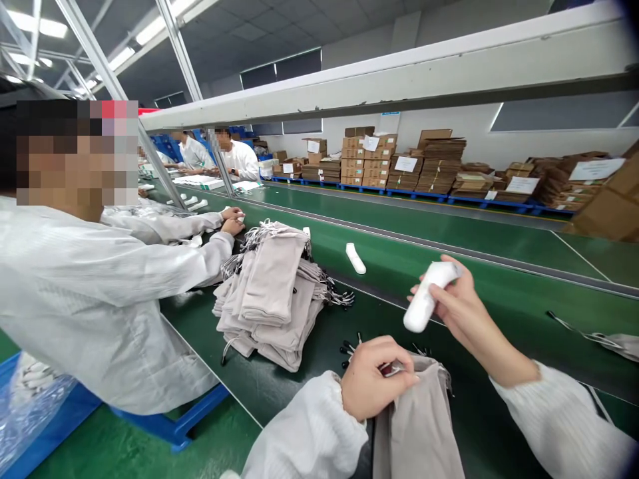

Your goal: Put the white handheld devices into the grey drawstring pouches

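My right hand grips a white handheld device with a bent head, wrapped in thin white material, above the dark work surface. Its exact kind I cannot make out. Below and to the left, my left hand pinches the top edge of a grey drawstring pouch, which lies towards me. Black-tipped cord ends poke out beside these fingers. The device and the pouch are apart. A tall pile of similar grey pouches stands to the left of my hands, cords hanging from its sides.
Another white device lies on the green conveyor belt. At right is another grey pouch with its cord. A co-worker in white sits close on my left, hands at the belt. Cardboard boxes stand along the far wall; a metal beam crosses above.
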`<state>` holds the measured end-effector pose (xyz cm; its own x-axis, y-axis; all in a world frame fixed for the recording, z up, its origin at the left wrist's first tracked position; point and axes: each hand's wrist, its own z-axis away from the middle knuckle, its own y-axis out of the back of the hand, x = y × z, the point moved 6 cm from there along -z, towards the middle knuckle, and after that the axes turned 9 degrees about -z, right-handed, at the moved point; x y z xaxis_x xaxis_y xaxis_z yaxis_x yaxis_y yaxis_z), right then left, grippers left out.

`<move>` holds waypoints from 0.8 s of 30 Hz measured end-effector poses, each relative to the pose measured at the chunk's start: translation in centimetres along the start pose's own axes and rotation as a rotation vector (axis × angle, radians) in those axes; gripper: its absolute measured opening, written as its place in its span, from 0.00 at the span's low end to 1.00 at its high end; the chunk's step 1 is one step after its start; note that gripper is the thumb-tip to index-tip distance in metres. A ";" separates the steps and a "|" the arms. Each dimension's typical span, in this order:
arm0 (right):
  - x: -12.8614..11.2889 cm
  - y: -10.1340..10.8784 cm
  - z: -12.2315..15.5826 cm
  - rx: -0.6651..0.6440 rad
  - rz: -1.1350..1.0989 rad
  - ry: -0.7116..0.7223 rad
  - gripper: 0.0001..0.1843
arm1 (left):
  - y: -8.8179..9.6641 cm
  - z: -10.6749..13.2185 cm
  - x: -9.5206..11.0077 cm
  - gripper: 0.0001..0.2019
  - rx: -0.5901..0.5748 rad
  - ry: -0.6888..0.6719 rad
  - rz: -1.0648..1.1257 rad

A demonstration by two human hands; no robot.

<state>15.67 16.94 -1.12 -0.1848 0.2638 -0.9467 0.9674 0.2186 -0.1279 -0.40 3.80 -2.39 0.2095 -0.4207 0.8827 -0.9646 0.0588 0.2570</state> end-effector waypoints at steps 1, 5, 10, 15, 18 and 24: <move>-0.9 -0.3 1.8 0.016 -0.105 -0.040 0.39 | -0.2 -0.1 0.0 0.06 -0.013 0.044 0.048; -2.8 -0.8 7.0 0.011 -0.143 -0.149 0.35 | -1.0 -0.3 0.9 0.10 0.022 0.099 0.207; -2.9 -1.5 8.7 -0.228 0.273 -0.216 0.21 | -1.1 -0.9 1.9 0.11 0.217 0.156 0.321; -4.0 -0.8 10.1 -0.328 0.254 -0.380 0.17 | 0.8 -1.7 2.0 0.11 0.273 0.184 0.328; -6.5 2.0 10.7 0.000 -0.056 -0.408 0.11 | 3.1 -1.7 0.9 0.12 0.357 0.268 0.408; -12.1 4.2 7.4 0.335 -0.316 0.050 0.07 | 2.7 -1.7 0.2 0.13 0.159 0.132 0.083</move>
<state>23.30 7.74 7.65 -0.4798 0.2796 -0.8316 0.8633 -0.0184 -0.5043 -2.65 5.43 -0.86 0.1371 -0.2972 0.9449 -0.9904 -0.0596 0.1249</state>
